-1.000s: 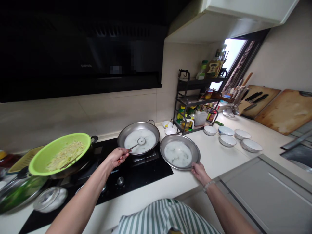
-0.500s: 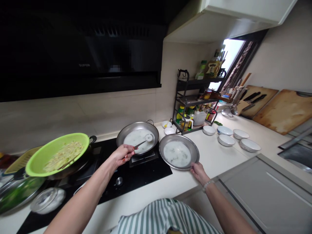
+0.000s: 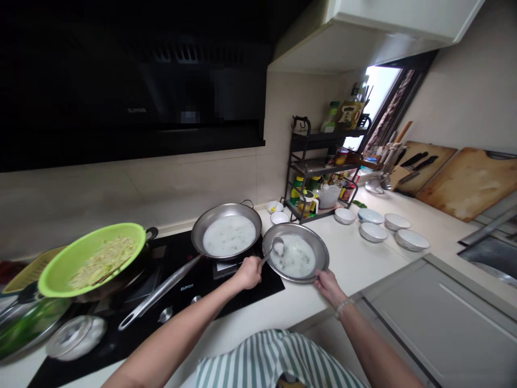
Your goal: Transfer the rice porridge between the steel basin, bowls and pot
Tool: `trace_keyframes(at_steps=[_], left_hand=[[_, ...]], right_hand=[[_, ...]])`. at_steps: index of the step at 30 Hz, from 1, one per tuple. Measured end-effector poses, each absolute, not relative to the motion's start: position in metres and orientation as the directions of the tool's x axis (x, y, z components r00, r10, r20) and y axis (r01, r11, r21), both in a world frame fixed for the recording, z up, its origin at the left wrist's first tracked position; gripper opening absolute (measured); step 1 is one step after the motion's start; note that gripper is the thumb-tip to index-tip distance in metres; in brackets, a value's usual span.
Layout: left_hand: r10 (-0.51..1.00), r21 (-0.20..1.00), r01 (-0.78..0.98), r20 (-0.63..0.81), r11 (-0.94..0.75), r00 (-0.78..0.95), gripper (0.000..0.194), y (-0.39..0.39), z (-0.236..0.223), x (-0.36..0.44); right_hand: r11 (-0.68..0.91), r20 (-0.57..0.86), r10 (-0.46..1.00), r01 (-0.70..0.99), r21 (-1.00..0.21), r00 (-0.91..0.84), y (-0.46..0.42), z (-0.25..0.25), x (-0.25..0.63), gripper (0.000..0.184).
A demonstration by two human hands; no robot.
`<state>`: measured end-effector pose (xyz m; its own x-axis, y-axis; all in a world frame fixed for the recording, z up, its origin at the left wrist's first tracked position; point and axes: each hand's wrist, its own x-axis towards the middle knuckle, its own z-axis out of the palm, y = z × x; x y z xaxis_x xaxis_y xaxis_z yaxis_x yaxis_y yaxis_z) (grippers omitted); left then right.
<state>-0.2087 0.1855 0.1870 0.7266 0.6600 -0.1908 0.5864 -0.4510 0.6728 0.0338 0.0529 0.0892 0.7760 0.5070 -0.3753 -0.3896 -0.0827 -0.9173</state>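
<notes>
My left hand [image 3: 249,273] is closed round the handle of a ladle [image 3: 278,246]. The ladle's bowl hangs over the left part of a round metal basin [image 3: 322,249]. In that basin lies a milky white soup [image 3: 298,257] with dark bits in it. My right hand [image 3: 330,287] grips the basin's near right rim. To the left, a steel frying pan [image 3: 197,229] with more of the white soup stands on the black stove [image 3: 202,296]; its long handle points toward the lower left, partly behind my left forearm.
A green colander [image 3: 52,275] of pale sprouts rests on a pot at the left, near a glass jar [image 3: 76,338]. Several white bowls [image 3: 412,240] stand on the right counter. Behind the basin is a spice rack [image 3: 309,161]; cutting boards [image 3: 470,183] lean at the far right.
My left hand has carried the ladle rightward from above the frying pan to above the metal basin. My right hand keeps its hold on the basin's rim.
</notes>
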Motion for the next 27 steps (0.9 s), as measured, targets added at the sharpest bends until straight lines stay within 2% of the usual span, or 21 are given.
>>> trace_keyframes(at_steps=[2, 3, 5, 6, 8, 10, 12, 14, 17, 19, 21, 24, 27], left_hand=[[0.613, 0.498, 0.576, -0.106, -0.649, 0.783, 0.017, 0.18, 0.178, -0.21], [0.599, 0.425, 0.573, -0.086, -0.7, 0.796, 0.026, 0.177, 0.175, -0.211], [0.586, 0.374, 0.562, -0.059, -0.738, 0.808, 0.043, 0.175, 0.172, -0.214], [0.585, 0.405, 0.549, -0.042, -0.731, 0.81, 0.042, 0.175, 0.172, -0.215], [0.606, 0.574, 0.511, -0.031, -0.64, 0.795, 0.025, 0.177, 0.176, -0.217], [0.662, 0.79, 0.47, -0.112, -0.394, 0.742, 0.017, 0.18, 0.185, -0.22], [0.685, 0.919, 0.39, -0.245, -0.063, 0.686, 0.015, 0.186, 0.197, -0.226], [0.673, 0.95, 0.258, -0.309, 0.177, 0.672, 0.01, 0.194, 0.209, -0.237], [0.703, 0.958, 0.137, -0.278, 0.251, 0.655, 0.013, 0.213, 0.224, -0.261], [0.77, 0.964, 0.182, -0.265, 0.194, 0.581, 0.011, 0.228, 0.228, -0.279], [0.832, 0.942, 0.312, -0.268, 0.122, 0.485, 0.011, 0.244, 0.229, -0.294], [0.895, 0.834, 0.551, -0.256, 0.014, 0.364, 0.015, 0.262, 0.225, -0.311], [0.905, 0.731, 0.681, -0.258, -0.046, 0.338, 0.02, 0.271, 0.22, -0.316]], right_hand=[[-0.1, -0.406, 0.5, -0.415, -0.904, 0.765, 0.053, 0.09, 0.034, 0.025], [-0.109, -0.42, 0.497, -0.426, -0.898, 0.759, 0.052, 0.091, 0.033, 0.025], [-0.123, -0.437, 0.493, -0.437, -0.891, 0.752, 0.052, 0.092, 0.033, 0.024], [-0.129, -0.443, 0.491, -0.441, -0.888, 0.75, 0.052, 0.092, 0.033, 0.024], [-0.138, -0.45, 0.487, -0.443, -0.886, 0.748, 0.051, 0.093, 0.033, 0.023], [-0.142, -0.454, 0.482, -0.444, -0.885, 0.75, 0.051, 0.093, 0.033, 0.023], [-0.144, -0.456, 0.478, -0.445, -0.884, 0.751, 0.052, 0.093, 0.033, 0.024], [-0.144, -0.458, 0.476, -0.447, -0.883, 0.751, 0.052, 0.092, 0.033, 0.024], [-0.142, -0.46, 0.476, -0.451, -0.881, 0.749, 0.052, 0.091, 0.034, 0.024], [-0.141, -0.461, 0.479, -0.453, -0.88, 0.747, 0.052, 0.09, 0.034, 0.024], [-0.141, -0.461, 0.483, -0.454, -0.88, 0.744, 0.052, 0.089, 0.035, 0.023], [-0.139, -0.46, 0.486, -0.454, -0.88, 0.743, 0.052, 0.089, 0.035, 0.023], [-0.135, -0.458, 0.48, -0.454, -0.881, 0.748, 0.053, 0.089, 0.035, 0.024]])
